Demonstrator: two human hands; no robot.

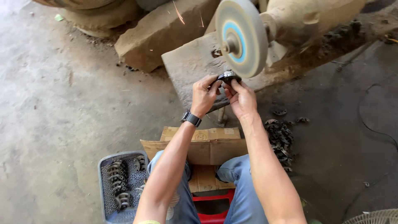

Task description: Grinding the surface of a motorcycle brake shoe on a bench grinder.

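Setting: bare concrete floor (pixel 62 103) of a dusty workshop, with stone blocks (pixel 157 33) at 12 o'clock carrying a grime-coated bench grinder (pixel 298 20).
Wheel: grey grinding wheel (pixel 241 37) with a blue ring round its hub, facing the viewer at 12 o'clock; sparks (pixel 179 12) streak off at 11 o'clock, so it is judged to be turning.
Workpiece: small dark metal part (pixel 227 76), pressed to the wheel's lower edge, dead centre of the view.
Left hand: left hand (pixel 204 96) with a wristwatch (pixel 191 118); fingers closed narrow on the part's left end.
Right hand: right hand (pixel 242 99); fingers pinched on the part's right end, tips just beside the wheel.
Stock: grey perforated basket (pixel 103 186) at 7 o'clock holding curved metal pieces; a loose heap of similar pieces (pixel 281 139) on the floor at 4 o'clock.
Seat area: cardboard (pixel 207 145) between the knees, red stool (pixel 211 205) below.
Risk, contact: bare fingertips so near the rim could be abraded if the part slips or snatches.
Risk, ejection: a light pinch grip could let the wheel throw the part towards the legs.
Risk, sparks: no gloves in view; hot particles may reach the forearms or the cardboard.
Risk, cable: a cord (pixel 373 120) at 3 o'clock lies loose on the floor, a likely trip point.
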